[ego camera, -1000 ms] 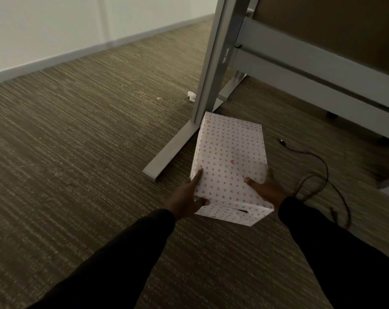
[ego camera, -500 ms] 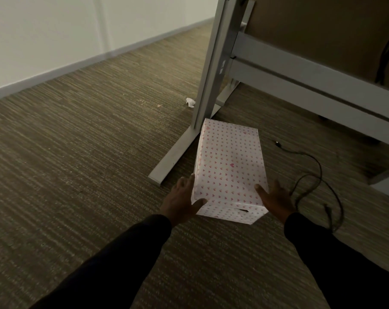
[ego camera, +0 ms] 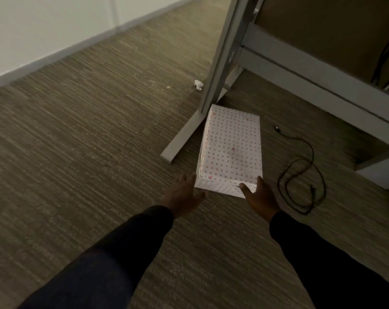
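I am watching the heart-patterned gift box lying on the carpet, just beside the desk foot. My left hand and right hand are grasping nothing, their loose, straight fingers touching the box's near corners.

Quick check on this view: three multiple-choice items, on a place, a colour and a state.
1. The black cable lies where from the box? A left, B right, C on top.
2. The box's wrapping shows: A pink hearts on white, B blue stripes, C plain brown.
3. The box is: A wrapped shut, B lid off, C flattened.
B: the cable coils on the carpet to its right. A: small pink hearts dot white paper. A: paper covers its top and sides.
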{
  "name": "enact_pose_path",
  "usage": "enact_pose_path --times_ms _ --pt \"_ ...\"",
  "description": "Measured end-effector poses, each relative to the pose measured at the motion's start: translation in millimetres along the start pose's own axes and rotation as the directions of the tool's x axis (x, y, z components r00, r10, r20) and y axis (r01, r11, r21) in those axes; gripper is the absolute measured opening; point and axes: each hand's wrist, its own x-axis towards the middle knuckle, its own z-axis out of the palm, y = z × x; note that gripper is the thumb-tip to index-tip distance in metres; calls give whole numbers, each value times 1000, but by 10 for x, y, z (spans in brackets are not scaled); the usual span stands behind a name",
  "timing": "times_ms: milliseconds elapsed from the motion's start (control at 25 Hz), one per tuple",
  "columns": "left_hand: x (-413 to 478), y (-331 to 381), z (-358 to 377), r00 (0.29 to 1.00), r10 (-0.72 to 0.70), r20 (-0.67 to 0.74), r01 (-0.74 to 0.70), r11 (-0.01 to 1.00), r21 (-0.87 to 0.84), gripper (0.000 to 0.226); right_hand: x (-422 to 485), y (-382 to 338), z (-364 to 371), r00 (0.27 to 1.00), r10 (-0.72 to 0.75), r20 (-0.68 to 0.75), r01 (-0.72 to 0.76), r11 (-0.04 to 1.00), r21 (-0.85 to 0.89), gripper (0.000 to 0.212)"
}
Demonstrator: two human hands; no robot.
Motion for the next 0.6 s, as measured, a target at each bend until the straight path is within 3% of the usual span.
enact_pose_path --times_ms 360,600 --pt "-318 451 -687 998 28 63 -35 993 111 75 -427 -426 -417 1000 1 11 -2 998 65 82" --pt "308 272 -175 996 -6 89 16 994 -104 77 130 -162 -184 999 7 -43 -1 990 142 75"
